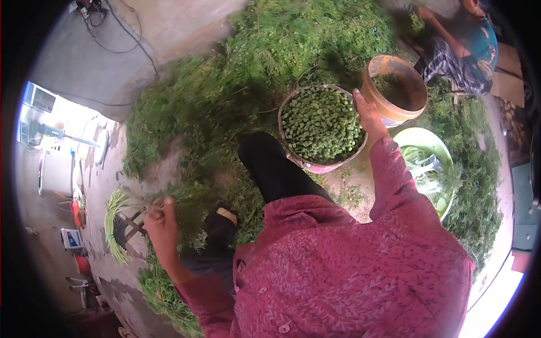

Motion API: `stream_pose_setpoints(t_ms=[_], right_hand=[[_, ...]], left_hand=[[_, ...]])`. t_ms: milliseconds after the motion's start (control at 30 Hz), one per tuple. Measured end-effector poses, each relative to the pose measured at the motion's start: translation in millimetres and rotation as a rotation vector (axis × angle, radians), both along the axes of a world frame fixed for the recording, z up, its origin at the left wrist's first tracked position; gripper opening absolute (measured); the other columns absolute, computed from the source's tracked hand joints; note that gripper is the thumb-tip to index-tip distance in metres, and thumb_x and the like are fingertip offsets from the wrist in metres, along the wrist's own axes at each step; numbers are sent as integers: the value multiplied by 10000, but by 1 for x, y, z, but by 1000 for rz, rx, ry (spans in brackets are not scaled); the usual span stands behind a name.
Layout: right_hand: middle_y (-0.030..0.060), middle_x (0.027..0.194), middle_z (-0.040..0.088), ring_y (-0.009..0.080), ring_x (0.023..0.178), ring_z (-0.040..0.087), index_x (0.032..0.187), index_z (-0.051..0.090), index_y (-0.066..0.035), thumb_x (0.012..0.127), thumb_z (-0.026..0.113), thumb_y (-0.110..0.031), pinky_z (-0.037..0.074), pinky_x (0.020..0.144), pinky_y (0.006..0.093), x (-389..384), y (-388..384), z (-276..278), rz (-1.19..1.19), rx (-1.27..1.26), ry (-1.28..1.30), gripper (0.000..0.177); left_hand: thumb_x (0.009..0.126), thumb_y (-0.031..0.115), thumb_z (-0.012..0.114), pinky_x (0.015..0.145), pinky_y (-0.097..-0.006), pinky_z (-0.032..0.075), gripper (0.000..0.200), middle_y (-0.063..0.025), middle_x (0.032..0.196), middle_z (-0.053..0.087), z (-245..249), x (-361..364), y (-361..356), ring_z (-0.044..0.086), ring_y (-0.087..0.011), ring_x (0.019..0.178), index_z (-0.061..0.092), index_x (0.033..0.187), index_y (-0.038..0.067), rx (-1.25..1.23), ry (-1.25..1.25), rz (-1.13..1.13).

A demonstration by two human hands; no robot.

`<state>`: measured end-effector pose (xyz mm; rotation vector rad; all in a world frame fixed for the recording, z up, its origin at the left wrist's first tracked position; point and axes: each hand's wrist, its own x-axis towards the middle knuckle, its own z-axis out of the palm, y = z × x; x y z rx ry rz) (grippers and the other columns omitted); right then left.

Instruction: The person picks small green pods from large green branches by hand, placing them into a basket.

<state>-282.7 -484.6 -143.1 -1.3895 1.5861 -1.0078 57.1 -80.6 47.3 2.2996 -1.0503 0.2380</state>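
My left hand (159, 218) is closed at the lower left. It appears to hold a bunch of leafy green stems (191, 209), whose leaves spread to the right across my dark trousers; the grip itself is partly hidden. My right hand (370, 117) grips the right rim of a round bucket (315, 167) standing in front of my knee. Small green pieces (322, 123), like buds or little pods, fill that bucket to the top. Just left of my left hand, a tied bundle of long green stalks (114, 228) lies across a small stool (134, 225).
A tan bucket (376, 101) with some greens inside stands beyond my right hand. Below it sits a light green basin (447, 155) holding clear plastic. Heaped feathery greens (304, 39) cover much of the floor. Another person (459, 53) sits at the upper right.
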Motion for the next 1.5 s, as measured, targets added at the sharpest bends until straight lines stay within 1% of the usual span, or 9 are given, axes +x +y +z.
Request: stream_pose_setpoints(t_ms=[67, 133, 267, 400, 567, 767, 867, 1267, 1500], right_hand=[[97, 1163, 517, 235, 985, 531, 1259, 434, -83, 789, 567, -482, 415, 847, 357, 1, -1, 19, 103, 427, -252, 631], [57, 1270, 431, 260, 1079, 477, 1328, 336, -151, 767, 549, -572, 329, 921, 485, -27, -27, -33, 455, 166, 225, 733], [79, 1394, 287, 268, 1268, 275, 1357, 273, -129, 782, 538, -554, 103, 1036, 491, 2, -15, -14, 242, 410, -472, 763], [54, 931, 599, 129, 802, 562, 1025, 565, -36, 799, 641, -314, 430, 642, 233, 32, 10, 15, 337, 354, -714, 366], [76, 868, 640, 128, 711, 602, 1001, 577, -22, 824, 609, -249, 499, 626, 239, 112, 94, 91, 720, 373, -694, 289], [72, 871, 626, 112, 755, 584, 987, 597, 8, 825, 582, -152, 471, 694, 234, 202, 202, 160, 1352, 158, -504, 229], [61, 864, 622, 106, 766, 570, 987, 600, 17, 811, 586, -127, 462, 694, 232, 228, 241, 172, 1545, -79, -434, 228], [76, 994, 592, 107, 863, 545, 1103, 534, 29, 750, 676, -119, 459, 747, 253, 251, 298, 169, 1766, 410, -571, 408], [29, 877, 593, 84, 750, 539, 1090, 535, -22, 724, 706, -143, 454, 657, 229, 258, 306, 165, 1966, 92, -569, 422]], left_hand=[[859, 305, 549, 521, -331, 335, 402, -133, 580, 497, 5, 4, -5, 372, -180, 528, 513, 674, -51, 134, -135, -138], [854, 312, 538, 567, -384, 372, 399, -208, 646, 516, 25, -4, -7, 429, -273, 556, 531, 725, -65, 151, -104, -42], [846, 332, 534, 597, -424, 410, 392, -227, 702, 550, 39, -2, 4, 535, -384, 663, 558, 830, -58, 230, -124, 160], [872, 313, 519, 504, -339, 412, 367, -147, 615, 565, 18, 13, 25, 568, -231, 549, 556, 782, -41, -9, 146, 256], [892, 267, 505, 462, -254, 411, 278, -94, 654, 588, 12, 9, 26, 551, -146, 527, 534, 790, 11, -902, 668, 315], [895, 254, 500, 463, -265, 404, 270, -94, 675, 558, 16, 5, 36, 516, -153, 551, 502, 773, 14, -1180, 703, 342], [898, 270, 494, 484, -273, 401, 290, -94, 679, 536, 14, 6, 43, 507, -163, 600, 480, 739, 28, -1258, 751, 373], [904, 330, 470, 505, -280, 367, 341, -75, 683, 531, 15, 8, 58, 504, -163, 648, 453, 682, 72, -1329, 825, 369], [905, 339, 464, 507, -288, 360, 345, -74, 689, 537, 19, 3, 55, 490, -157, 631, 454, 676, 81, -1337, 835, 430]])
